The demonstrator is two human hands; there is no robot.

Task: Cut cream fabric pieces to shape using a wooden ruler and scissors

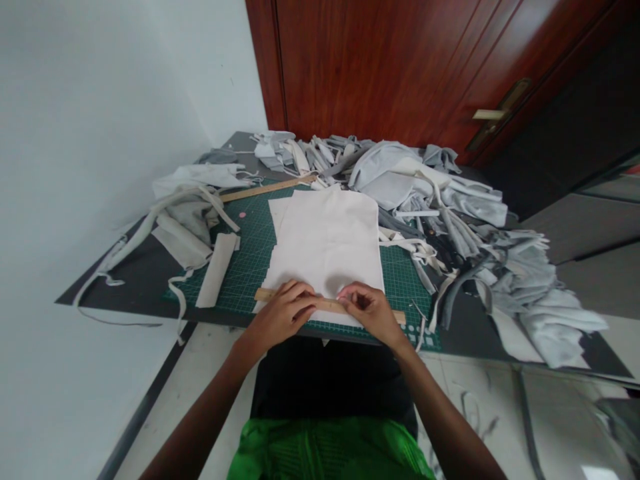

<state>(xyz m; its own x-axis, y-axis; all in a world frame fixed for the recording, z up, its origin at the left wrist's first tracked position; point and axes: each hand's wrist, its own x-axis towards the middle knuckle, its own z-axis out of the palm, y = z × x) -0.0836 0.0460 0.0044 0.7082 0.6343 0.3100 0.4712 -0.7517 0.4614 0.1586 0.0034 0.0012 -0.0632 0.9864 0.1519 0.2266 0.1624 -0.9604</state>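
Note:
A sheet of off-white fabric (325, 247) lies flat on a green cutting mat (400, 280) with a printed grid. A wooden ruler (385, 315) lies across the sheet's near edge, its ends sticking out on both sides. My left hand (283, 315) grips the ruler's left part, and my right hand (367, 312) pinches it a little to the right. The fingertips of both hands nearly meet above the ruler. The middle of the ruler is partly hidden by my fingers.
A second wooden ruler (265, 189) lies at the mat's far edge. Heaped grey and white fabric scraps (450, 200) cover the table's far and right parts. A folded fabric strip (216, 270) rests on the mat's left side. A reddish wooden door (390, 67) stands behind the dark table (135, 287), and a white wall runs along the left.

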